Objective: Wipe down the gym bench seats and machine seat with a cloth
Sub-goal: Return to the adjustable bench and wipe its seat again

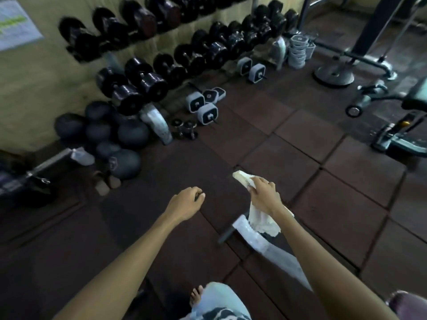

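The person stood on the rubber floor tiles (300, 139) with no seat under either hand, so this looked like a walk between surfaces rather than a wiping stroke. The right hand (263, 195) was closed around a white cloth (261, 221), one end poking out ahead of the knuckles and the rest hanging below the wrist. The left hand (187, 202), just left of the cloth, was loosely curled and held nothing. Beyond the cloth and far to its right, a padded seat (416, 95) on a grey frame showed at the picture's edge; whether it was a bench or the machine seat could not be told. The next move probably called for stepping over to it and spreading the cloth flat. Beyond the cloth to its left stood a dumbbell rack (161, 49); no containers were visible.
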Action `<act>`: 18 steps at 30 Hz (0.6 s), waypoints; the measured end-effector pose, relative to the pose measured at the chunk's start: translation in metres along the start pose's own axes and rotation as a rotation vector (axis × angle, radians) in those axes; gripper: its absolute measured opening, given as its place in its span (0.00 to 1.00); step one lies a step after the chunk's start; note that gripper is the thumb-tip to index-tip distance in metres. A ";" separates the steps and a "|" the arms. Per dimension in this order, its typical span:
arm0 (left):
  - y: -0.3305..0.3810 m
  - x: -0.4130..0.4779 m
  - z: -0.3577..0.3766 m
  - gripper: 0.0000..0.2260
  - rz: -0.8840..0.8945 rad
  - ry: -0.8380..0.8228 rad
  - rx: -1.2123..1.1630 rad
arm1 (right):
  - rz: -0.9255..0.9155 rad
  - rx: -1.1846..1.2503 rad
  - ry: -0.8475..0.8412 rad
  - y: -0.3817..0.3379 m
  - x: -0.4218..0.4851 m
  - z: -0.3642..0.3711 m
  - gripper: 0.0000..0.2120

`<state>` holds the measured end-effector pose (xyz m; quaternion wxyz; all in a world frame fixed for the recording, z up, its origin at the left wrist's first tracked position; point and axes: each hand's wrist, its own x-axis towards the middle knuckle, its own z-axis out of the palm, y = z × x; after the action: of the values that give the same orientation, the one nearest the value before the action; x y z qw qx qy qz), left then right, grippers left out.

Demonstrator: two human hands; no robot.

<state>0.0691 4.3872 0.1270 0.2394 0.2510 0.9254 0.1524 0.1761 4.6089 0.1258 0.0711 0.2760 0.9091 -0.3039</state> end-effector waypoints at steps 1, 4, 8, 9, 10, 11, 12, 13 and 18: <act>-0.007 0.014 -0.011 0.19 -0.007 0.002 -0.002 | -0.005 0.023 0.010 -0.011 0.018 -0.001 0.15; -0.019 0.060 -0.040 0.19 -0.015 -0.014 0.003 | 0.032 0.085 0.066 -0.037 0.071 -0.005 0.15; -0.023 0.145 -0.077 0.18 0.009 -0.028 0.018 | 0.078 0.148 0.106 -0.053 0.146 -0.016 0.13; -0.022 0.170 -0.087 0.18 0.018 -0.023 0.014 | 0.090 0.158 0.113 -0.055 0.168 -0.021 0.13; -0.018 0.196 -0.096 0.18 0.029 -0.018 0.012 | 0.105 0.159 0.119 -0.055 0.190 -0.026 0.12; -0.014 0.223 -0.104 0.17 0.038 -0.019 0.012 | 0.124 0.156 0.125 -0.053 0.213 -0.031 0.12; -0.009 0.251 -0.112 0.17 0.051 -0.023 0.017 | 0.141 0.156 0.135 -0.051 0.238 -0.036 0.11; -0.002 0.281 -0.120 0.18 0.066 -0.036 0.026 | 0.157 0.162 0.148 -0.047 0.264 -0.043 0.11; 0.045 0.426 -0.158 0.17 0.129 -0.162 0.057 | 0.320 0.248 0.196 -0.030 0.383 -0.090 0.10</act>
<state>-0.3184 4.6280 0.1220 0.2958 0.3282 0.8890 0.1204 -0.1572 4.8179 0.1005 -0.0050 0.4515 0.8120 -0.3697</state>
